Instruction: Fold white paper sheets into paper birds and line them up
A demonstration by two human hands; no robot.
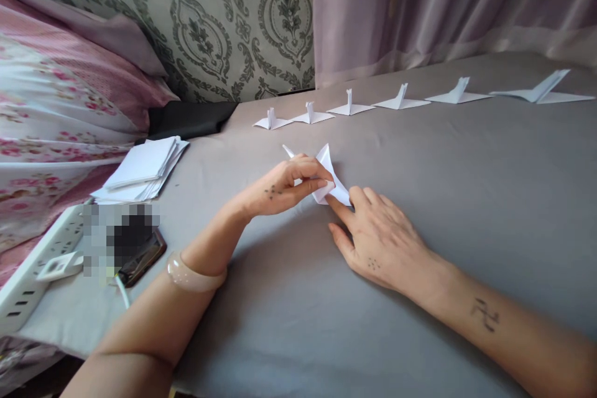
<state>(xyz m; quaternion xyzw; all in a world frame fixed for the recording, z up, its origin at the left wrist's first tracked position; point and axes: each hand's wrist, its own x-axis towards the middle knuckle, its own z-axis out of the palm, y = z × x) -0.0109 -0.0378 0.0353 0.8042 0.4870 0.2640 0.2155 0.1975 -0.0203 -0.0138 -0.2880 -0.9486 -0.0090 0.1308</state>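
A partly folded white sheet of paper (pixel 339 188) sits on the grey cloth in front of me, with raised pointed corners. My left hand (pixel 298 183) pinches a flap of it between thumb and fingers, and covers part of its left side. My right hand (pixel 380 233) comes from the right, its index fingertip touching the near edge of the paper. The right thumb is spread apart from the index finger, off the paper. Beyond the hands stands a row of several folded white paper pieces, the largest (pixel 548 90) at the far right.
A stack of white paper (pixel 140 165) lies at the left, near a black folded item (pixel 193 119). Closer to me are a white power strip (pixel 41 264) and a phone (pixel 144 258) with a white cable. Floral fabric (pixel 60 106) borders the left; curtains hang behind.
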